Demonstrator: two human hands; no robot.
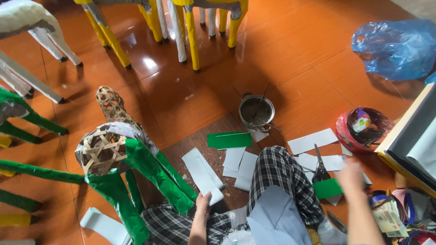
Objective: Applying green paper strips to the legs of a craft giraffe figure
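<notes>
Now | left hand [203,203] grip pinches white paper strip [203,174] | right hand [352,178] blurred, grip unclear, near scissors [320,167] | glue pot [256,112] beyond

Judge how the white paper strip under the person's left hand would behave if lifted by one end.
The white paper strip looks thin and flat, so it would probably droop. It likely weighs little. Its curled near end by the left hand suggests it bends and creases easily.

I'm looking down at a home craft workshop set up on a glossy orange tiled floor [190,95]. Woven bamboo animal frames [102,149] half-wrapped in green paper fill the left; cut paper strips [313,140], scissors [320,167] and a glue pot [256,111] lie centre-right.
</notes>
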